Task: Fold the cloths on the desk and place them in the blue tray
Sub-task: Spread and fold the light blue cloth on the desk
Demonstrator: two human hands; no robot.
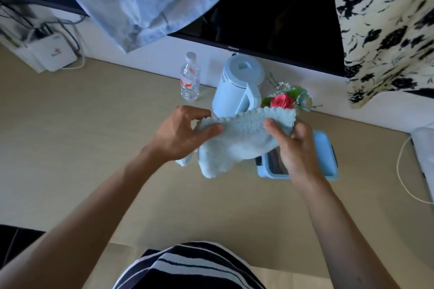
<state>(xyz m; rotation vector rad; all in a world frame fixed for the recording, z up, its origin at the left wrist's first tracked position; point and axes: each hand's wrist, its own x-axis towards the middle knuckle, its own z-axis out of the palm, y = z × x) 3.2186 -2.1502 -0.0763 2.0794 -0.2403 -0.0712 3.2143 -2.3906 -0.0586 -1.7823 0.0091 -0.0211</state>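
A light blue fluffy cloth [237, 141] with a scalloped edge hangs in the air above the desk, held between both hands. My left hand [180, 135] pinches its left edge between thumb and fingers. My right hand [294, 148] grips its right side, thumb on top. The cloth's lower corners droop toward the desk. The blue tray [325, 150] lies on the desk to the right, mostly hidden behind my right hand and the cloth; something dark shows inside it.
A pale blue kettle [239, 87], a plastic water bottle [189, 78] and a small bunch of flowers [285, 98] stand at the desk's back edge under a dark monitor [270, 14]. A white box with cables [50, 54] sits back left. A white cable [404, 180] loops at the right.
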